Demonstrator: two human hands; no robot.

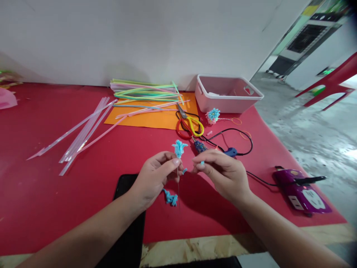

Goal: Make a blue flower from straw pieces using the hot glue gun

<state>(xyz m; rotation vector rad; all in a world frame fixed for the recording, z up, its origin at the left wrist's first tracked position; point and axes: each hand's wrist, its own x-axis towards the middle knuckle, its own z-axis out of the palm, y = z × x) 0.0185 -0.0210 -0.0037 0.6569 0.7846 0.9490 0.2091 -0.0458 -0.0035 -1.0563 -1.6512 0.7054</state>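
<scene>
My left hand point(160, 175) is closed on a small light-blue fuzzy pipe cleaner flower point(179, 147), pinching it just under the petals. A thin wire stem point(179, 190) runs straight down from it. To the right, my right hand point(223, 173) pinches a tiny light-blue pipe cleaner piece point(202, 163) between thumb and fingertips, apart from the flower. Another short blue bit point(184, 171) shows by the left fingers. Below the left hand, a small clump of blue pipe cleaner pieces point(170, 198) lies on the red tabletop point(195, 219).
Scissors point(189, 126) and a dark-blue speckled tool point(200, 146) with a black cord lie beyond my hands. Behind are pipe cleaners point(145, 91) on orange paper point(117, 118), a pink bin point(225, 100) and a finished flower point(213, 114). Clear strips point(86, 130) lie left, a purple power strip point(302, 191) right.
</scene>
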